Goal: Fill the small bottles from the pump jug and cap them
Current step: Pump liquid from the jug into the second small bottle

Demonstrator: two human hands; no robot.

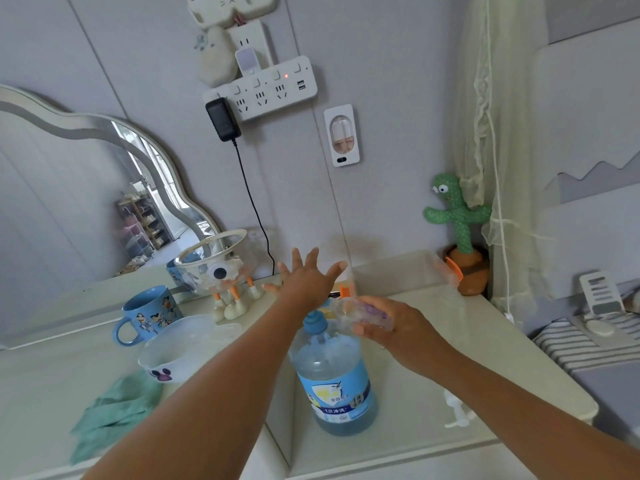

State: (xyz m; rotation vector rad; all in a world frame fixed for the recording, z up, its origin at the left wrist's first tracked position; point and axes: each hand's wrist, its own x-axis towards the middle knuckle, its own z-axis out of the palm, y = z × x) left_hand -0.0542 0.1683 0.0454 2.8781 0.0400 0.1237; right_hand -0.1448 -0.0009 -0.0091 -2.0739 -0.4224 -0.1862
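**poster1:** While the left hand (304, 282) is flat over the pump jug (332, 372), fingers spread wide and gripping nothing, the right hand (391, 327) is pinching a small clear bottle (360, 311) lying almost sideways, just right of the blue pump head (315, 323). My worry: if the mouth isn't actually under the spout when that palm comes down, the blue liquid squirts onto the counter (433, 368).

**poster2:** Agreed, and the bottle's blurry, so I can't tell where its mouth points. The jug also sits near the counter's left edge, so a lopsided push might tip it. There's another small bottle with an orange cap (450, 275) far right by the cactus toy (457, 216), easy to knock when reaching. At least the green cloth (114, 410) is near left for spills.
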